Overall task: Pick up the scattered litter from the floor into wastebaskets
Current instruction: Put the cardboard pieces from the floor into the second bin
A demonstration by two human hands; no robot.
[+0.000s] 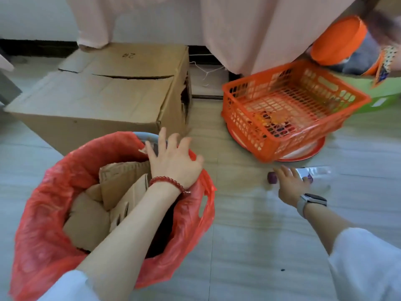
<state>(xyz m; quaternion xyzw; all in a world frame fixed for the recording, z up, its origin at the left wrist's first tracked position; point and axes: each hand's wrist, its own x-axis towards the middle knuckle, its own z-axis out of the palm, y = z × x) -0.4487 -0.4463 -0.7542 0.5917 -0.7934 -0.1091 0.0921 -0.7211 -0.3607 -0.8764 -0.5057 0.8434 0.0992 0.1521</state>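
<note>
A wastebasket lined with a red plastic bag [39, 213] stands on the floor at lower left, holding folded cardboard pieces [121, 187]. My left hand [173, 161] hovers over its far rim with fingers spread and holds nothing. My right hand [290, 185] reaches down to the floor at right, fingers extended over a clear plastic bottle [316, 172] lying on its side. The bottle's purple cap [272, 178] shows just left of my fingers. Whether the fingers touch the bottle I cannot tell.
A large cardboard box [104, 92] sits behind the wastebasket. An orange lattice crate [293, 105] rests tilted on a red-rimmed round tray [308, 154] at right. Pink curtains [249, 29] hang behind. An orange round lid [338, 40] and a green box [384, 92] lie at far right.
</note>
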